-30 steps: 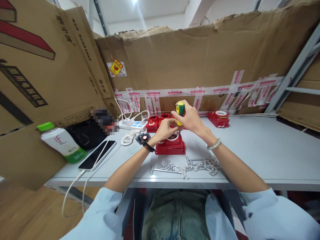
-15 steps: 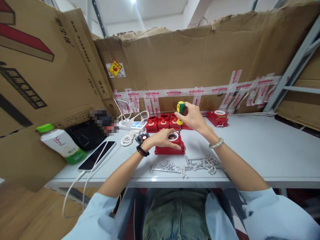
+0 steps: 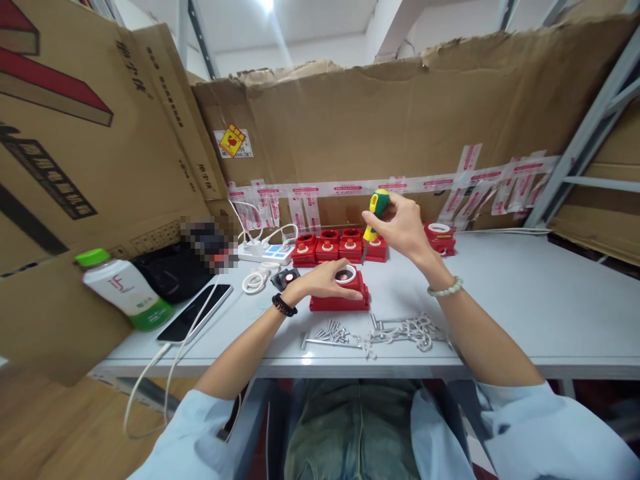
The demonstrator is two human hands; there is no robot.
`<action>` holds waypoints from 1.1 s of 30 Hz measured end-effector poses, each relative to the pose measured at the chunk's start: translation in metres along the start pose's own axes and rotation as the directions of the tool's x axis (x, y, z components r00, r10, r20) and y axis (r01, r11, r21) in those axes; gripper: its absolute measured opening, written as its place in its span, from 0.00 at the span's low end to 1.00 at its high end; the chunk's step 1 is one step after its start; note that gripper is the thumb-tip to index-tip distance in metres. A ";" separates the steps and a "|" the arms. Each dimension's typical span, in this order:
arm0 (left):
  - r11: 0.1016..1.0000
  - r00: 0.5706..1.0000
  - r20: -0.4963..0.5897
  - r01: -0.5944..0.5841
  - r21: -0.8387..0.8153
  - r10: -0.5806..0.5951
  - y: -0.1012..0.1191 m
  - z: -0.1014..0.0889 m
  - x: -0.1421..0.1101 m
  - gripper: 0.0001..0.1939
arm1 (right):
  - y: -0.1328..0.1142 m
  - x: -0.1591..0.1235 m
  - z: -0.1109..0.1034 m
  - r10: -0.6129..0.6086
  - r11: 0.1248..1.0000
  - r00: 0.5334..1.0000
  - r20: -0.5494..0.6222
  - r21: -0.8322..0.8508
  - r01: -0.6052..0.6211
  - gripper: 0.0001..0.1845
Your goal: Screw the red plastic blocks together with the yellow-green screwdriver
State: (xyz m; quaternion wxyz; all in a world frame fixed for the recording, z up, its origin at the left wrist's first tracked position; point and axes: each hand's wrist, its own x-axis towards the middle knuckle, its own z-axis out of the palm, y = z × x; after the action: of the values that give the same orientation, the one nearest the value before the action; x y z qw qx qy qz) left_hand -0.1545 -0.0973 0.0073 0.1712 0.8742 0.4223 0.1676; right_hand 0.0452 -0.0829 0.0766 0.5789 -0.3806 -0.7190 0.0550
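A red plastic box (image 3: pixel 340 300) with a white ring on top sits on the white table (image 3: pixel 525 307) in front of me. My left hand (image 3: pixel 325 281) rests on its top left, fingers curled over it. My right hand (image 3: pixel 403 227) is closed round a screwdriver (image 3: pixel 375 213) with a green and yellow handle, lifted above and to the right of the box, its tip tilted down toward the box. A pile of silver screws (image 3: pixel 333 331) and metal hooks with chain (image 3: pixel 407 329) lies just in front of the box.
Several more red boxes (image 3: pixel 340 247) stand in a row behind, another (image 3: pixel 440 237) farther right. To the left are a power strip (image 3: pixel 265 251), a phone (image 3: pixel 195 311) on a cable, a green-capped bottle (image 3: pixel 123 288) and a black bag. Cardboard walls (image 3: pixel 400 120) enclose the table.
My right hand lifted the screwdriver off the box and swung it up and to the right. My left hand dropped from the screwdriver shaft onto the box top.
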 end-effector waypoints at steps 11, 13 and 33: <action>0.967 0.905 -0.393 -0.224 -0.122 0.160 0.015 0.000 0.007 0.14 | -0.011 -0.002 -0.007 0.000 0.988 0.999 -0.051 0.152 0.008 0.11; 0.965 0.876 -0.444 -0.249 -0.081 0.189 0.022 -0.007 0.002 0.12 | -0.010 -0.001 -0.011 0.005 0.982 0.995 -0.097 0.190 0.014 0.13; 0.959 0.961 -0.017 -0.275 0.073 0.277 0.029 0.011 -0.071 0.14 | -0.008 -0.013 -0.007 0.018 0.992 0.999 -0.044 0.129 -0.012 0.13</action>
State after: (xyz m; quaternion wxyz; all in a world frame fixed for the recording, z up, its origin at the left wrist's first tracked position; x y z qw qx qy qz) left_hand -0.1714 -0.1727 -0.0003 0.1096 0.9277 0.3042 0.1866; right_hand 0.0483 -0.0991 0.0722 0.6177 -0.3490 -0.6980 0.0972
